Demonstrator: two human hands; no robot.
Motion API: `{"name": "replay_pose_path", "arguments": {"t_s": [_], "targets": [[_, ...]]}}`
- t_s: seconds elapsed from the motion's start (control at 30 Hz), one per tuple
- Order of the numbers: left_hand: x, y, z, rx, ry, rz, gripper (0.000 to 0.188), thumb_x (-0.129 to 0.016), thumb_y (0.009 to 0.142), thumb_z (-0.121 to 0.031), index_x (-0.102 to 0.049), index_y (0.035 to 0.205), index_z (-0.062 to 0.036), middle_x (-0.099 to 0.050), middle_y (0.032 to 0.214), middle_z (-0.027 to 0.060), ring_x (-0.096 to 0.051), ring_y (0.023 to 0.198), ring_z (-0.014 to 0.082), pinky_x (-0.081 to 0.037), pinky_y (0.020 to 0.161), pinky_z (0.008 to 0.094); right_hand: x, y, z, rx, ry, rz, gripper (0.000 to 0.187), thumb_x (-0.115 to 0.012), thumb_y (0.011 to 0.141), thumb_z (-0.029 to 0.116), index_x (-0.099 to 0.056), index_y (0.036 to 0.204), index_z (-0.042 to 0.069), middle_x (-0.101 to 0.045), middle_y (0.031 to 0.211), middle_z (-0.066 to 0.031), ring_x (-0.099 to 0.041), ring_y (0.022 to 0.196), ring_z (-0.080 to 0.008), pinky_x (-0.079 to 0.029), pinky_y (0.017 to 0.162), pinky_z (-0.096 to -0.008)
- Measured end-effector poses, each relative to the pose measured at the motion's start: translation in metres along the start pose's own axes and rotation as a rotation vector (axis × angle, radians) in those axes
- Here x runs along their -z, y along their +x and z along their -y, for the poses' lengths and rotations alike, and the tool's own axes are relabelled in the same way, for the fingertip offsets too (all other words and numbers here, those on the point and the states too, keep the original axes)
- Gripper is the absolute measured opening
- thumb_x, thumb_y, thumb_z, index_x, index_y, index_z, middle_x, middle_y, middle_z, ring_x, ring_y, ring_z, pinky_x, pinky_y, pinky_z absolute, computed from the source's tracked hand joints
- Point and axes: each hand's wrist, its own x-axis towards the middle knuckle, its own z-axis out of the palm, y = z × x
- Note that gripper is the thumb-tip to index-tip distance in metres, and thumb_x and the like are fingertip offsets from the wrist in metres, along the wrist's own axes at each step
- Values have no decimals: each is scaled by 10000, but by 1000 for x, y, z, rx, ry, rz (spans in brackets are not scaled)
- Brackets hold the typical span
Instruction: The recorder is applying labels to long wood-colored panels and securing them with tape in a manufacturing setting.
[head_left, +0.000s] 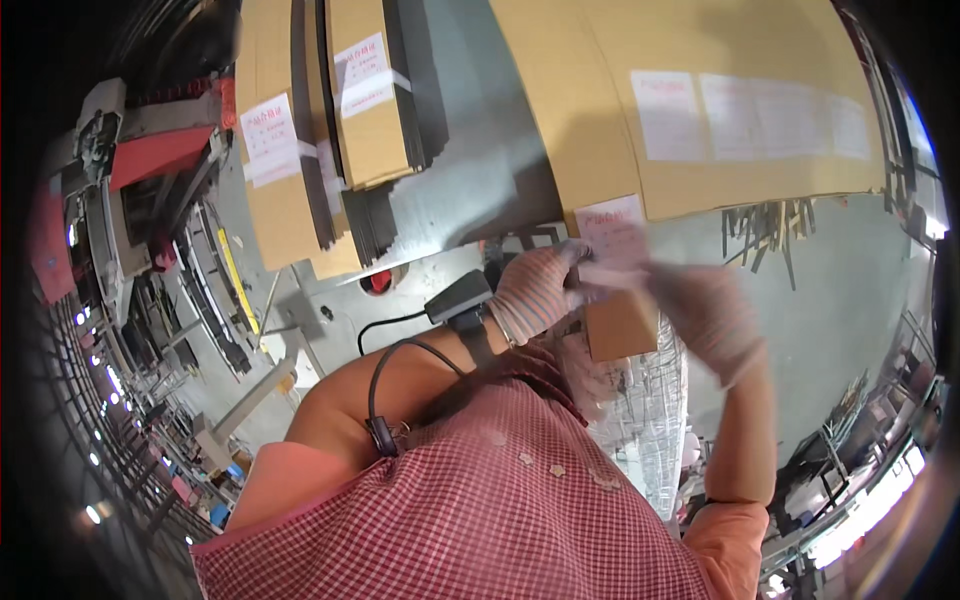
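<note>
Head view: two hands, one narrow pale strip between them. One white paper label with red print sits just above the strip, at the near edge of the dark grey tabletop. Four more white rectangular labels in a row on one large tan cardboard sheet, over the tabletop's right part. Toward its left edge, two labelled tan cardboard stacks, one label each. Dark thin strips past the sheet's near edge, too many to count.

Left hand comes in from lower left, forearm slanting up, fingers bent and closed on the strip's left end. Right hand reaches up from lower right, wrist bent inward, fingers at the strip's right end; motion-blurred, can't tell how far open or whether gripping.

Both gloves striped, knit. Black boxy device strapped on left wrist, with black cable. Flat brown cardboard piece shows below the hands, squared lower end. Under it, shiny crinkled plastic wrapping. Red-and-white checked apron, woven cloth.
</note>
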Motion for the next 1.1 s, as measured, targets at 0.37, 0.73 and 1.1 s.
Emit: {"name": "replay_pose_path", "arguments": {"t_s": [0.37, 0.73, 1.1], "targets": [[25, 30, 14, 200, -378, -387, 559, -696, 895, -473, -566, 1059, 45, -681, 874, 197, -678, 786, 269, -532, 713, 358, -124, 33, -89, -24, 578, -494, 370, -608, 936, 218, -621, 1287, 100, -659, 1175, -229, -655, 1037, -400, -530, 873, -449], [-40, -75, -7, 195, -433, 570, 627, -649, 932, -490, -561, 1260, 38, -615, 1218, 234, -596, 1156, 320, -468, 1001, 400, -86, -75, -66, -22, 114, 33, 402, -678, 876, 268, -630, 1244, 113, -642, 818, -165, -647, 804, -351, -526, 737, -439], [17, -32, 34, 378, -809, 119, 151, -629, 968, -139, -688, 1033, -15, -678, 826, 22, -629, 760, 102, -517, 719, 263, -4, 34, -70, 53, 498, 98, 557, -769, 827, 320, -624, 1285, 37, -740, 992, -126, -709, 868, -220, -555, 795, -352]]}}
